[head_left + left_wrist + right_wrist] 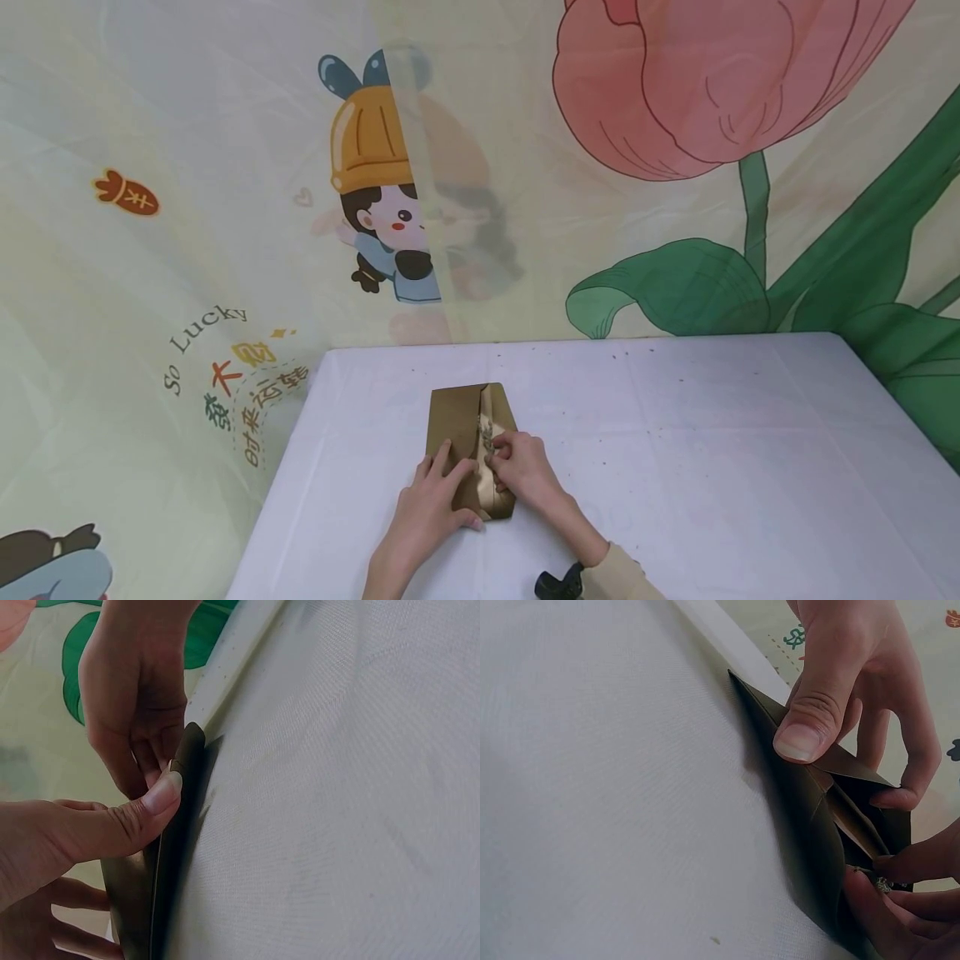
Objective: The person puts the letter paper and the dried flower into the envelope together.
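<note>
A brown paper packet (454, 412) with a lighter gold inside lies on the table, its seam parted down the middle. My left hand (426, 507) rests spread over its left part, fingers pressing the paper and thumb at the near edge. In the right wrist view the left thumb lies along the dark outer fold (802, 817), while a fingertip touches the flap. My right hand (529, 472) has its fingers curled at the opening. There its thumb and finger pinch at a small speckled clump (883, 885); the packet's deeper inside is hidden.
A white cloth covers the table (705, 467), and small dark crumbs (622, 354) are scattered over it. A black strap-like object (558, 583) sits by the right sleeve. Behind the table hangs a printed backdrop (525, 167) with a tulip and cartoon figures.
</note>
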Action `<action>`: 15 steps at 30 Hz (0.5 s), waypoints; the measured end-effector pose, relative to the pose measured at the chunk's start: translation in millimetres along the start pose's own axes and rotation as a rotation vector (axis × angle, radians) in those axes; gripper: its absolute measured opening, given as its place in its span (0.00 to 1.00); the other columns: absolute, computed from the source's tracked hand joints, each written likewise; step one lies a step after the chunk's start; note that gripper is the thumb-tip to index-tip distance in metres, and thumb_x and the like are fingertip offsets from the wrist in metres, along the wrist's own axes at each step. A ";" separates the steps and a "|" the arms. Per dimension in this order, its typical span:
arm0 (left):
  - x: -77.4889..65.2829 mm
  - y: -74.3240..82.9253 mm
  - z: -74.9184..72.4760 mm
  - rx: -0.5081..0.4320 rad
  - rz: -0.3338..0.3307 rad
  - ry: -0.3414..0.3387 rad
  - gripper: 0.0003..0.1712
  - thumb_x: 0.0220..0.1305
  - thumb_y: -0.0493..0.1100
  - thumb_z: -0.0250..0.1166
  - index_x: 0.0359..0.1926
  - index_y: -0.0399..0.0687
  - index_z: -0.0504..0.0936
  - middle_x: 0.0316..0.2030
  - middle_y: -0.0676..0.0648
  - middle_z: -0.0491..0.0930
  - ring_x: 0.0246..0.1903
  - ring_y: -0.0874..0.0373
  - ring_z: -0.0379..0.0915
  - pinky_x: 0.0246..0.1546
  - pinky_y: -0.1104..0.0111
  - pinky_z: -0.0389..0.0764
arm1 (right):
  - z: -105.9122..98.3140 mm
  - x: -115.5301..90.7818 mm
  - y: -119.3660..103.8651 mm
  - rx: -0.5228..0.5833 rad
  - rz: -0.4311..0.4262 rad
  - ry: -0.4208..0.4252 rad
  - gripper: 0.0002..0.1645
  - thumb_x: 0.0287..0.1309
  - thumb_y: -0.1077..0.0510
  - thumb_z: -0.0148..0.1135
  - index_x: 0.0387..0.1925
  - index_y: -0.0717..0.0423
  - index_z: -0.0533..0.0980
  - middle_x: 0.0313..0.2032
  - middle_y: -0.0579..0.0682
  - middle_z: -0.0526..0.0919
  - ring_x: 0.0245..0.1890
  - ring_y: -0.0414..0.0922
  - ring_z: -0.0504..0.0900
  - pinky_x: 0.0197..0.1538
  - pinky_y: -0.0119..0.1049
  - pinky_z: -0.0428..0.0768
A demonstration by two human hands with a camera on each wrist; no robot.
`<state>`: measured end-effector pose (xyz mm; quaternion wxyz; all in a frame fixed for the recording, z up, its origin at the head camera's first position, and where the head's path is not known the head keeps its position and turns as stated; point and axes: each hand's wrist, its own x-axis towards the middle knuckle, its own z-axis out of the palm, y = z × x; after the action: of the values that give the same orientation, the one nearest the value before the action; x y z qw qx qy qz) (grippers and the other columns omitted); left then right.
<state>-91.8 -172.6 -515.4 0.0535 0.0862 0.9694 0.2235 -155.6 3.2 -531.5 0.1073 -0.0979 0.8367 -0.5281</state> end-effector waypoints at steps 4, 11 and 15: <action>-0.1 -0.4 -0.2 0.001 0.000 0.001 0.42 0.41 0.60 0.81 0.60 0.62 0.78 0.74 0.30 0.62 0.66 0.25 0.64 0.37 0.33 0.77 | 0.2 0.5 -0.4 -0.003 -0.009 0.000 0.18 0.59 0.70 0.67 0.50 0.76 0.79 0.23 0.53 0.86 0.13 0.43 0.82 0.18 0.30 0.77; 0.7 -0.4 -0.1 0.002 -0.006 -0.008 0.43 0.41 0.60 0.81 0.61 0.61 0.78 0.74 0.30 0.62 0.67 0.25 0.63 0.37 0.33 0.78 | 2.3 1.6 0.5 -0.013 -0.018 -0.002 0.18 0.60 0.69 0.66 0.50 0.75 0.79 0.22 0.52 0.86 0.12 0.42 0.82 0.17 0.27 0.73; 1.5 0.0 -0.2 0.003 -0.011 -0.016 0.43 0.41 0.60 0.81 0.61 0.60 0.79 0.75 0.30 0.61 0.67 0.24 0.63 0.38 0.33 0.78 | 3.2 2.1 0.0 -0.011 -0.022 -0.003 0.18 0.60 0.69 0.66 0.50 0.75 0.79 0.22 0.51 0.86 0.12 0.42 0.82 0.17 0.28 0.73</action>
<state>-93.3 -172.4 -515.3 0.0623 0.0827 0.9697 0.2212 -156.6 -0.2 -533.0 0.1025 -0.1084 0.8383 -0.5245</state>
